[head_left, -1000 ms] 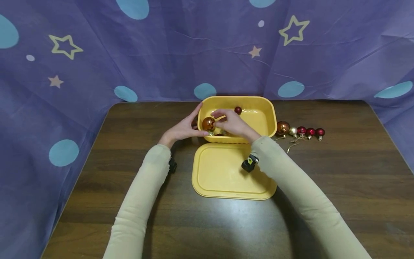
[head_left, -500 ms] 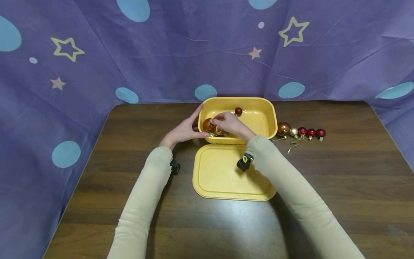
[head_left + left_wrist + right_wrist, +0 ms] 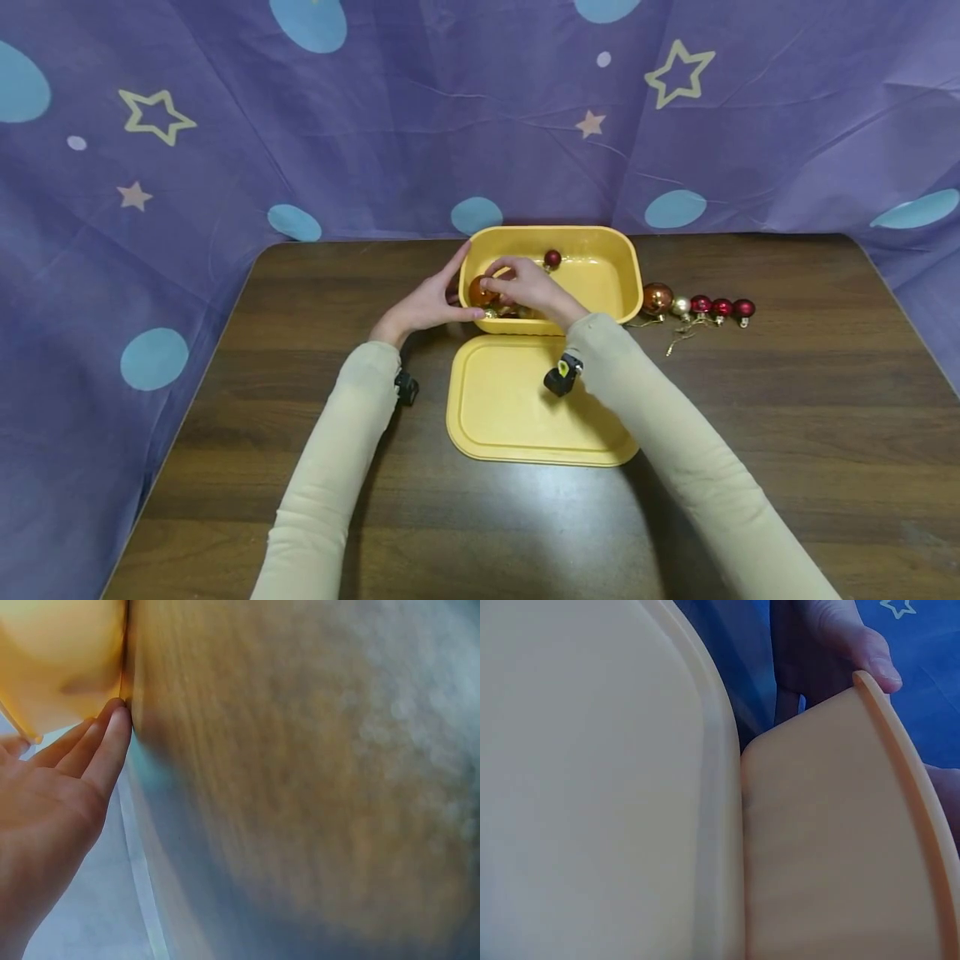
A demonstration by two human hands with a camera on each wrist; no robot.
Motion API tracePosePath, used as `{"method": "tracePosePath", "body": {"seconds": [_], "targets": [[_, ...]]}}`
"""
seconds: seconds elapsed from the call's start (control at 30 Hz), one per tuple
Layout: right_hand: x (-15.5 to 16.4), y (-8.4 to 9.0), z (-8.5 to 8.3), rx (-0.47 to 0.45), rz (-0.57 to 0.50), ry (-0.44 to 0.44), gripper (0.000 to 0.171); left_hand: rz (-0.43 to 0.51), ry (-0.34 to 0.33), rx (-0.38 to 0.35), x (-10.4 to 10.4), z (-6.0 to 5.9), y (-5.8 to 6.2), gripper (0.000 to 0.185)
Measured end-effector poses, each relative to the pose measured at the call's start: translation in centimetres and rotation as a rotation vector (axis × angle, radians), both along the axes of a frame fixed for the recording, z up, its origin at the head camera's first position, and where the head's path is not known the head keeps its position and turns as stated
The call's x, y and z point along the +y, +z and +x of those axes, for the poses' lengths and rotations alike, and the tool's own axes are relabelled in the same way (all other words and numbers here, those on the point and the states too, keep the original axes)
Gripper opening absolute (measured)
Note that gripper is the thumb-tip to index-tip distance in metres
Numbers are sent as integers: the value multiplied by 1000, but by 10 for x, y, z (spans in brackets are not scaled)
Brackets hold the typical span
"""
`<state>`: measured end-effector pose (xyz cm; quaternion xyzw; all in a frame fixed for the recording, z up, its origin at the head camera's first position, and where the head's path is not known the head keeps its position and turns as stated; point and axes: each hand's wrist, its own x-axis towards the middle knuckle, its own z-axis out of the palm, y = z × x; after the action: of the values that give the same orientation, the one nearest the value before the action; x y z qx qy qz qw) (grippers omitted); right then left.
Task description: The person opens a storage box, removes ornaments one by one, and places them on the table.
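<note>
In the head view, my left hand (image 3: 427,302) spans the left end of the open yellow box (image 3: 626,250), its thumb at the front rim. Its fingers lie straight against the outer wall in the left wrist view. My right hand (image 3: 529,286) reaches inside with bent fingers. Its thumb and fingertips are right at an orange Christmas bauble (image 3: 477,292) in the left end; I cannot tell whether they pinch it. Smaller gold and dark baubles lie beneath, partly hidden by the hand. One dark red bauble (image 3: 552,258) sits near the back wall.
The yellow lid (image 3: 517,408) lies flat in front of the box. Right of it, a row runs from a copper bauble (image 3: 657,297) through a pale gold bauble (image 3: 681,306) to several red ones (image 3: 722,308). A gold cord (image 3: 678,337) lies nearby. Behind hangs a purple curtain (image 3: 420,125).
My right hand has come lower and slightly left, its fingers closing toward the orange bauble and then parting a little. The bauble has shifted slightly left. My left hand stays at the box.
</note>
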<state>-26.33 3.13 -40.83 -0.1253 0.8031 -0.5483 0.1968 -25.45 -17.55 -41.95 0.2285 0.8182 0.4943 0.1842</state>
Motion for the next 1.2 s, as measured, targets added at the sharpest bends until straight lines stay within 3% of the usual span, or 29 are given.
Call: {"method": "tracePosePath", "body": {"seconds": [0.47,0.9,1.2], "targets": [[9,5,5,59,-61,53,35,21,-6,13,-1,-1,-2,109],[26,9,12,48,-99,5,43,49,-3,11,0,0,-2,109],[41,12,21,98,-128,-9,40,34,16,16,0,1,-3,109]]}}
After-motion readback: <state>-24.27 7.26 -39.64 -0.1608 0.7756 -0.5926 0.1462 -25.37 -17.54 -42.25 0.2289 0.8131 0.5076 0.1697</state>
